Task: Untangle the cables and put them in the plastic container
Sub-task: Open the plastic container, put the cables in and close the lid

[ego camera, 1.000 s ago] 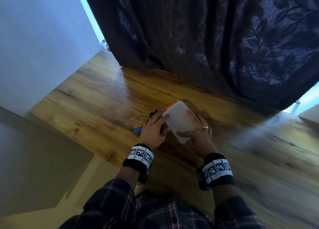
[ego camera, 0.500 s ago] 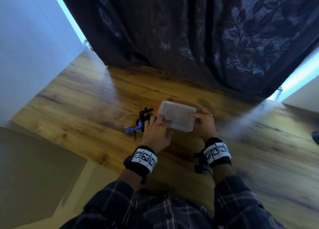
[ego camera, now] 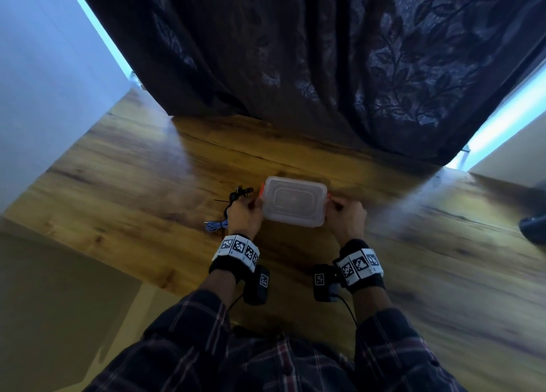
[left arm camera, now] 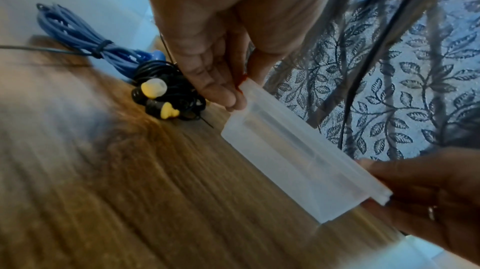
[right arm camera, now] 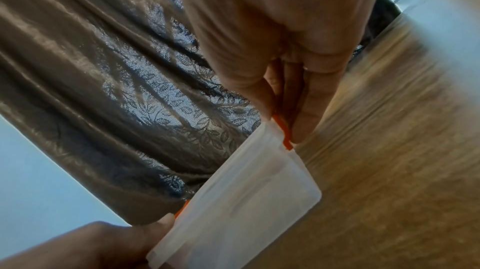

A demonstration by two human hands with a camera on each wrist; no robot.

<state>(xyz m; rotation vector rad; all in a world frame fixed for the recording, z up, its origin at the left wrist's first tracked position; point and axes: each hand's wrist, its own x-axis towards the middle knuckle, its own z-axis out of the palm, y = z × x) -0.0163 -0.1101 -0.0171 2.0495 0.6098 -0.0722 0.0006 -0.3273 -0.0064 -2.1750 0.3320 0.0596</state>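
Your plastic container (ego camera: 294, 205) sits on the wooden table (ego camera: 133, 184) right in front of you, with its lid on and flat, facing up. Its long axis runs from your left to your right, almost parallel to the table edge near you, and each short end points at one of your hands. Your left hand (ego camera: 244, 218) has its fingers (left arm camera: 221, 90) curled on the left short end, where an orange clip (ego camera: 261, 190) is on the rim; your right hand (ego camera: 347, 218) does the same at the right short end, with the fingers pinching the orange clip there (right arm camera: 284, 129). So both hands grip the container, one at each end. The cables are just beside your left hand, on its left side, outside the container: a black cable (left arm camera: 168, 80) wound in a bundle with yellow earbud tips (left arm camera: 154, 87), and touching it a blue cable (left arm camera: 78, 35) tied in a bundle, which lies nearer to you in the head view. Behind the container hangs a dark curtain (ego camera: 325, 66) with a leaf pattern.
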